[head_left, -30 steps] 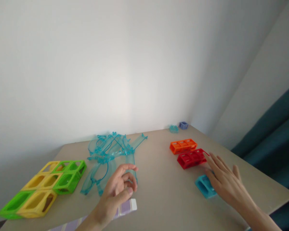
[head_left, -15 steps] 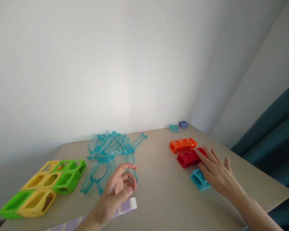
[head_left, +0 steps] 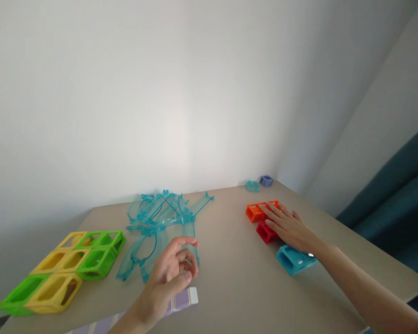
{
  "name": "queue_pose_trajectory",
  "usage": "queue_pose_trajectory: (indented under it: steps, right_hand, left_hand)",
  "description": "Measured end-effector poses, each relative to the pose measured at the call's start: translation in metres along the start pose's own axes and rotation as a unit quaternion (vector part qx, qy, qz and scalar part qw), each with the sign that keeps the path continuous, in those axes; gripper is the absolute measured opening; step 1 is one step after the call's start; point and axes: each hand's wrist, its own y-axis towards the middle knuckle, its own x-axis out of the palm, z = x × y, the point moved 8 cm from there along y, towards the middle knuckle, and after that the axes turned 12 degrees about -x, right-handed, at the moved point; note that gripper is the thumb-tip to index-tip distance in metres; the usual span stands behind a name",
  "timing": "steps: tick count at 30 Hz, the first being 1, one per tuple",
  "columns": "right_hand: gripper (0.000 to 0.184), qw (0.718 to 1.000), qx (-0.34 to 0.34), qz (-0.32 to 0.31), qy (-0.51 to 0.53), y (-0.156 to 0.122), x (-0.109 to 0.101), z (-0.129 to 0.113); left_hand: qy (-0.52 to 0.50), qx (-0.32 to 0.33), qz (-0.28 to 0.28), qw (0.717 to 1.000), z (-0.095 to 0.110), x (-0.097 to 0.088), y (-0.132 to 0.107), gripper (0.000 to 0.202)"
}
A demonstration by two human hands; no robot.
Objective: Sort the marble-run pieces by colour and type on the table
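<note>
My right hand (head_left: 289,226) lies flat with its fingers stretched out over the red block (head_left: 264,232), covering much of it. Its fingertips reach onto the orange block (head_left: 254,212) just behind; firm contact cannot be made out. Below the wrist sits a blue block (head_left: 294,260) with square openings. My left hand (head_left: 176,266) hovers at the front, its fingers loosely curled and the thumb apart, holding nothing. Behind it spreads a pile of see-through turquoise plastic track pieces (head_left: 160,220). Under its thumb shows the white end of a purple striped strip (head_left: 183,299).
Yellow and green open-framed blocks (head_left: 71,260) are laid together at the left of the table (head_left: 226,278). A small turquoise piece (head_left: 252,186) and a bluish-purple block (head_left: 266,181) stand by the wall at the back. A dark teal curtain (head_left: 397,204) hangs at the right.
My right hand has moved left and away from me, from beside the blue block to over the red and orange blocks. The blue block is now more exposed. My left hand stays put.
</note>
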Motion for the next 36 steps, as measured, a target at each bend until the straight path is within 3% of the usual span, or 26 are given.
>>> queue_pose_trajectory:
  steps: [12,36]
  right_hand:
    - [0.059,0.999,-0.007,-0.031,0.037,0.001,-0.003,0.010]
    - [0.060,0.998,-0.006,-0.024,0.053,0.004,0.008,0.031]
  left_hand:
    - [0.000,-0.011,0.012,1.000,0.003,0.002,0.000,0.046]
    - [0.005,0.000,-0.009,1.000,0.000,0.001,0.000,0.045]
